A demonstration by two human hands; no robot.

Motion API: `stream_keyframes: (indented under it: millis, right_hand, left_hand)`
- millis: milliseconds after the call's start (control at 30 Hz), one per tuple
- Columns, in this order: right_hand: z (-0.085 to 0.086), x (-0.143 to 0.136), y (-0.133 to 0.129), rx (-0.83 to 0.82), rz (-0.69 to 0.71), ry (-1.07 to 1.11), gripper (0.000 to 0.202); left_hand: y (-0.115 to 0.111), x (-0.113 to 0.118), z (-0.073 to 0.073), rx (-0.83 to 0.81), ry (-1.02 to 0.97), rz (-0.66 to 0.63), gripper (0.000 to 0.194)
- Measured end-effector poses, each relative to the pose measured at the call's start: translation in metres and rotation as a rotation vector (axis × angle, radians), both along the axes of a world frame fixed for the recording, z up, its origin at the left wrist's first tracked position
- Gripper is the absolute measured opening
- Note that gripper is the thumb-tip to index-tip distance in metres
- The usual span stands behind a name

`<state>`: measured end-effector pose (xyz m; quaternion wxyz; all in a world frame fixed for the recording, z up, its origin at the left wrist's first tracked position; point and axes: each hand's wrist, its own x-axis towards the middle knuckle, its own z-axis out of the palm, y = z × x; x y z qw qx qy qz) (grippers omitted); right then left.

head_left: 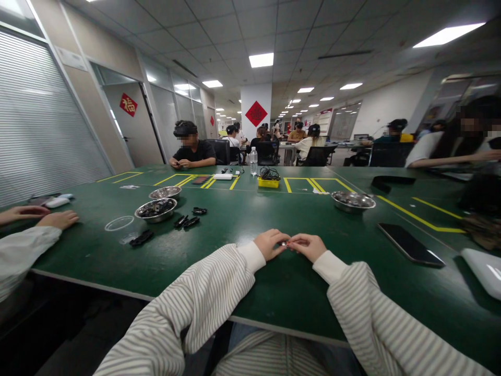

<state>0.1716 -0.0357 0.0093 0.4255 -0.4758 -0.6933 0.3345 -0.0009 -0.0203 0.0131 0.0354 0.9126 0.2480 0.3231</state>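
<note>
My left hand [271, 244] and my right hand [308, 246] meet over the green table [235, 219], close to its front edge. Between their fingertips is a tiny part [285, 244], silvery with a bit of red; it is too small to name. Both hands are closed in a pinch around it. Left of my hands lie several black plastic pieces [190, 221]. Beyond them stands a steel bowl [156, 211] filled with dark small parts, with a second steel bowl [166, 192] just behind it. Another steel bowl [352, 202] holds parts at the right.
A phone [410, 244] and a white device [485, 269] lie at right. A clear lid [119, 223] rests at left, near a co-worker's hands [57, 219]. Farther back are a yellow box [269, 181] of cables, a water bottle [253, 161] and a seated person [193, 149].
</note>
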Motion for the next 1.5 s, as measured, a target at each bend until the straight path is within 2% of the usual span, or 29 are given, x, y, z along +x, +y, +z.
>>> stream_keyframes:
  millis: [133,233,300,400,500,567,667,900,1000,1067,1167,1300,1400,1500]
  right_hand:
    - [0.0,0.0,0.002,0.001,0.0,-0.042,0.025]
    - [0.001,0.003,0.002,0.019,0.012,-0.133,0.025]
    - [0.003,0.005,0.001,0.031,0.011,-0.177,0.026]
    - [0.005,0.006,-0.001,0.044,0.011,-0.219,0.03]
    - [0.006,0.006,-0.002,0.053,0.019,-0.245,0.031]
    - [0.006,0.005,-0.002,0.059,0.028,-0.261,0.031]
    - [0.005,0.004,-0.003,0.063,0.044,-0.281,0.031]
    - [0.007,0.003,-0.005,0.064,0.041,-0.273,0.029]
    - [0.006,0.003,-0.004,0.055,0.041,-0.267,0.028]
    - [0.005,0.003,-0.003,0.05,0.052,-0.273,0.028]
    - [0.003,0.005,-0.001,0.049,0.065,-0.286,0.028]
    - [0.003,0.005,-0.002,0.062,0.052,-0.278,0.027]
    - [0.004,0.004,-0.003,0.066,0.043,-0.274,0.027]
    - [0.005,0.004,-0.003,0.073,0.022,-0.261,0.027]
  left_hand:
    - [0.002,0.001,-0.003,0.044,0.052,0.006,0.025]
    - [0.016,-0.008,-0.004,0.057,0.102,0.082,0.025]
    - [0.033,-0.025,-0.002,0.057,0.126,0.222,0.025]
    - [0.066,-0.063,0.0,0.012,0.138,0.546,0.022]
    - [0.096,-0.1,0.0,-0.15,0.116,0.855,0.022]
    - [0.108,-0.114,-0.003,-0.252,0.127,0.963,0.022]
    - [0.116,-0.121,-0.008,-0.289,0.162,0.992,0.022]
    - [0.12,-0.121,-0.011,-0.212,0.097,1.143,0.034]
    - [0.12,-0.119,-0.01,-0.233,0.126,1.14,0.028]
    - [0.118,-0.115,-0.008,-0.166,0.12,1.105,0.027]
    - [0.115,-0.11,-0.008,-0.043,0.15,0.986,0.026]
    - [0.113,-0.108,-0.007,-0.072,0.242,0.828,0.017]
    - [0.106,-0.094,-0.005,-0.044,0.208,0.653,0.017]
    - [0.081,-0.06,-0.003,-0.002,0.145,0.383,0.018]
